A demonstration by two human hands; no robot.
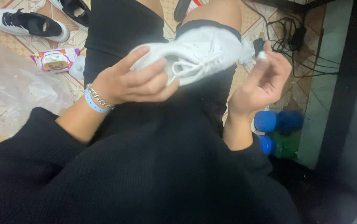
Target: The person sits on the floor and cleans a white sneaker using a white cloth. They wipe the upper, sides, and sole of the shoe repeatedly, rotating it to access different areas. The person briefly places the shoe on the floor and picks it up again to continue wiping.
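The white shoe [195,56] lies across the person's lap, over black shorts, held up between the two hands with its laces facing the camera.

At the far left of the floor, a white shoe with a black inside [29,24] sits on the patterned tiles, and a second one like it [74,10] lies just beyond, cut off by the top edge. Below them a crumpled clear plastic bag [19,93] spreads over the tiles, and a pack of wet wipes [55,60] rests beside it, near the person's left leg.

The left hand [133,81] is closed over the near end of the shoe — fingers curled across its upper, thumb tucked below. A chain bracelet and a pale blue band circle that wrist.

The shoe reaches rightward from this hand toward the other. The right hand [261,79] stands upright just beside its far end, fingers half bent, pinching a small white piece [261,55] at the fingertips; whether this piece belongs to the shoe cannot be told. The hand touches the shoe at most at its very edge.

Further right, black cables [294,45] tangle on the floor, and two bottles with blue caps [275,132] lie below the right wrist — blurred.
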